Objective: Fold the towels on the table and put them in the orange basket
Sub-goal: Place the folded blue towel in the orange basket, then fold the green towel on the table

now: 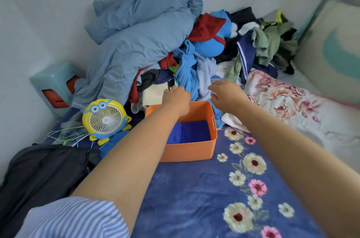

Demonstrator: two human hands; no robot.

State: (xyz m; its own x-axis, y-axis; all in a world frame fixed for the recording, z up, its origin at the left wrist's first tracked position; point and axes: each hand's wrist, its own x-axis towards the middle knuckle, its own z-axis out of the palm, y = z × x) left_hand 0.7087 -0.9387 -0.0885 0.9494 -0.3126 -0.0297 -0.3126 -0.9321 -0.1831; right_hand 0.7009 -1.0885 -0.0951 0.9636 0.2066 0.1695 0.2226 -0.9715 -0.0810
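Because the next towel lies tangled in a heap of clothes (pixel 204 56) just behind the orange basket (pixel 190 150), pulling it free is the risky part. The left hand (pixel 176 96) is closed in a pinch on the edge of a light blue cloth (pixel 185 74) at the foot of the heap, directly over the basket's far rim. The right hand (pixel 227 93) hovers just beside it with fingers spread and nothing held, near a paler cloth (pixel 204 82). I cannot tell whether the pinched piece is a towel or a garment.

Inside the basket, dark blue folded towels (pixel 191 131) already lie flat on the bottom, so part of the job looks done. The basket sits on a flowered bedsheet (pixel 194 189), not on a desk.

A hard tug could drag neighbouring clothes down into the basket, over the folded pieces. The big grey-blue quilt (pixel 136 33) leaning on the heap could slide too, toward the yellow fan (pixel 105 119). The forearm crossing the rim might also push the light basket askew on the soft bed.
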